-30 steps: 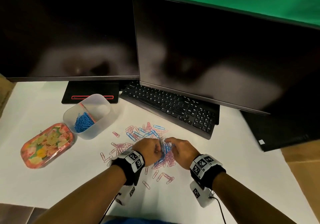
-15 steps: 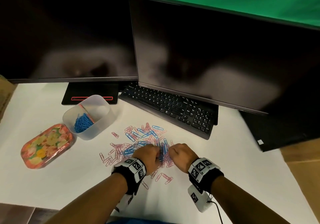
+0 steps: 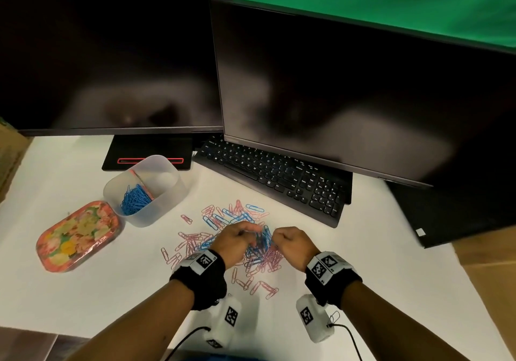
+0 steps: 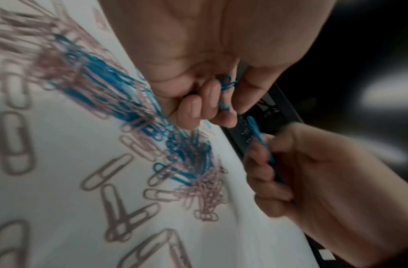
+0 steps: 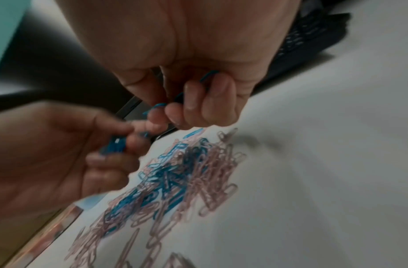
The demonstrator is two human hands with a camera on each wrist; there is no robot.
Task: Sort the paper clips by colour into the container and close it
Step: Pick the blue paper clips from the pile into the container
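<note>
Head camera: both hands, the left hand and right hand, pinch blue clips over the mixed pile; best to shake pink strays loose (container waits left) before carrying.

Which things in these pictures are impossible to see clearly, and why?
- Head view: the pile part under the left hand and right hand is hidden.
- Wrist views: motion blur hides how many blue clips each hand grips.
- Head view: the container, far compartment contents unclear through frosted wall.
</note>
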